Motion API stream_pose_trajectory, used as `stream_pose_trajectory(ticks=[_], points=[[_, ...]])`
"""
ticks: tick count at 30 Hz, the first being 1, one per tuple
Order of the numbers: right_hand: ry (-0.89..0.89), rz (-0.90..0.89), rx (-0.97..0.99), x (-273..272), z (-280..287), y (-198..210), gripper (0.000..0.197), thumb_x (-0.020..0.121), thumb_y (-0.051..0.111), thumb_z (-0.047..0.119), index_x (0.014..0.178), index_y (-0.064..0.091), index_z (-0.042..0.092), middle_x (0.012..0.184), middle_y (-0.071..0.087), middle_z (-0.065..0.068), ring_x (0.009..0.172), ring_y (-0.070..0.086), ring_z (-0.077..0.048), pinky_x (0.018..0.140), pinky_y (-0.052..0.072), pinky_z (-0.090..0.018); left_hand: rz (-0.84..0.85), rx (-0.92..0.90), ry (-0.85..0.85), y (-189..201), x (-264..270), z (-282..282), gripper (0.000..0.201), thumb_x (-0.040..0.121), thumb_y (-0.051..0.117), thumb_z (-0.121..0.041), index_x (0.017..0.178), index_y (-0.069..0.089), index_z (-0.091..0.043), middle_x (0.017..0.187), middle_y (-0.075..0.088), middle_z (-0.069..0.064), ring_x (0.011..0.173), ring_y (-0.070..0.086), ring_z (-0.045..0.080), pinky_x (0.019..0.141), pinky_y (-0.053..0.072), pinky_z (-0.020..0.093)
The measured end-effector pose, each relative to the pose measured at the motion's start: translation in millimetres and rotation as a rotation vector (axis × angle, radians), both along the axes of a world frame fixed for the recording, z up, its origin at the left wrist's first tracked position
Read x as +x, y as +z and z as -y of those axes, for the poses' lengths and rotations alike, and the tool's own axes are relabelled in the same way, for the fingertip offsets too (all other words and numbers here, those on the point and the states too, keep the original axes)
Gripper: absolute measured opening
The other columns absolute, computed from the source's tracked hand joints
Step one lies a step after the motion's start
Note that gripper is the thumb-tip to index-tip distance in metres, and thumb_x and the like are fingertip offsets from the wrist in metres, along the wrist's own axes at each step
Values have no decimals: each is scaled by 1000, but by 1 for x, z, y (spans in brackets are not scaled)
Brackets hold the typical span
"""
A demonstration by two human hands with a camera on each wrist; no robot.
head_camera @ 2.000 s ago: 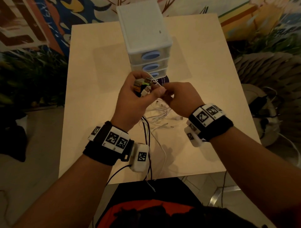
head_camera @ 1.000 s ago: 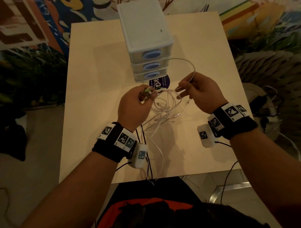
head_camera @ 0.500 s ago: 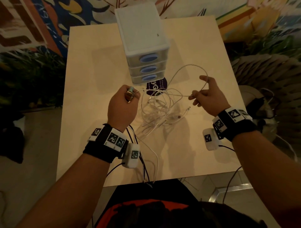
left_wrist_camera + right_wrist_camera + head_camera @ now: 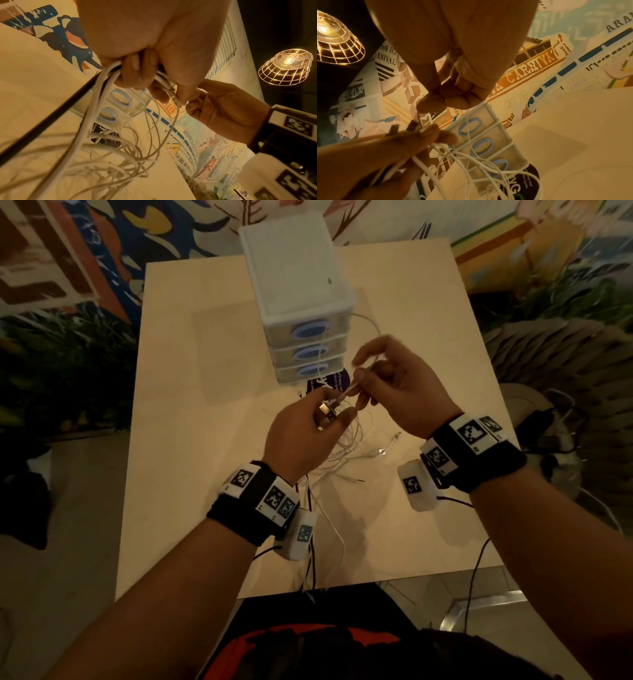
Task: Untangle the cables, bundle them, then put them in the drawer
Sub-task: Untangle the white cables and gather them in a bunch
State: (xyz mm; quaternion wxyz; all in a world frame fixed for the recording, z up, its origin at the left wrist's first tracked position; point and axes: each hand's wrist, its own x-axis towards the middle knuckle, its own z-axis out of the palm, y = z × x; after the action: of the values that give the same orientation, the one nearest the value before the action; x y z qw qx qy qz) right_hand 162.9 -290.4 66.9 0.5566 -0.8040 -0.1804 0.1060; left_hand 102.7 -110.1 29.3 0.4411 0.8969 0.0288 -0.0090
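Note:
My left hand [image 4: 308,433] is held above the table and grips a bunch of cable plugs [image 4: 327,414], with white cables [image 4: 96,105] and a black one [image 4: 51,115] running out of its fist. My right hand [image 4: 390,385] is close beside it and pinches one thin white cable [image 4: 467,121] by its end near the left thumb. That cable loops up past the white three-drawer unit [image 4: 301,302]. The rest of the tangle [image 4: 356,446] lies on the table under both hands. All three drawers look closed.
The light wooden table [image 4: 191,405] holds the drawer unit at its far middle, with a dark round sticker [image 4: 337,380] in front of it. Loose cable ends [image 4: 383,451] lie right of the tangle. A wicker basket [image 4: 548,344] stands off the right edge.
My hands, spread apart half a second ago with a cable stretched between them, have come back together. The right hand now pinches a cable end beside the left hand's plugs.

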Motion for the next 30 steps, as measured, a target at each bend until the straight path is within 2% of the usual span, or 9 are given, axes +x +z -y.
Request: stream_pose_trajectory(ticks=[3,6,13,16,18,20,23,27,30], points=[[-1,83,-204,3,3,1,17,100,61,34,107,71,23,87,76,8,81,72,-9,84,58,-40,14,125,2,-9,4,-7,21,96,61,-49,95,66,-29,75,65,-9,72,59,12,64,46,33],[29,193,-465,5,13,3,27,89,68,55,92,75,29,78,66,20,73,62,0,73,48,-20,3,125,26,-15,6,-16,20,96,62,-45,89,67,-27,75,65,-8,74,60,16,65,44,33],[-44,424,-742,6,28,-21,33,84,68,57,82,75,25,83,43,5,83,39,-16,77,31,-34,-38,52,71,-18,7,-22,20,86,69,-46,92,77,-29,82,74,-7,82,68,15,76,54,40],[-66,554,-784,-7,13,-21,30,87,64,54,79,76,28,91,53,2,88,43,-19,79,23,-31,-18,121,41,-14,6,-16,19,89,70,-44,90,76,-26,79,72,-4,78,66,17,71,52,39],[16,606,-754,-12,-6,-17,35,90,54,54,79,74,28,97,63,2,97,54,-23,86,32,-35,-16,156,26,-12,7,-13,15,90,70,-39,87,75,-24,77,71,-3,75,65,19,67,50,38],[142,505,-766,-9,-20,-14,42,96,45,52,83,69,21,89,65,2,90,60,-25,84,41,-39,-25,141,32,-11,7,-12,16,89,71,-36,80,72,-23,71,68,-2,71,62,20,63,48,38],[264,205,-733,-1,-24,-13,35,106,41,41,93,58,14,77,53,5,76,55,-22,67,35,-33,-24,50,37,-12,7,-18,16,88,74,-40,76,67,-33,69,66,-8,70,62,15,64,47,34],[251,198,-670,4,-16,-5,29,106,44,37,99,65,17,73,53,10,68,51,-12,69,36,-31,-27,-4,90,-21,6,-29,20,87,75,-39,106,74,-37,90,74,-13,88,68,10,81,54,33],[180,227,-613,11,-4,5,25,106,48,33,98,68,21,65,48,22,64,49,9,64,33,-15,-57,-44,146,-25,6,-38,11,91,69,-36,98,77,-32,86,75,-14,88,69,7,86,54,33]])
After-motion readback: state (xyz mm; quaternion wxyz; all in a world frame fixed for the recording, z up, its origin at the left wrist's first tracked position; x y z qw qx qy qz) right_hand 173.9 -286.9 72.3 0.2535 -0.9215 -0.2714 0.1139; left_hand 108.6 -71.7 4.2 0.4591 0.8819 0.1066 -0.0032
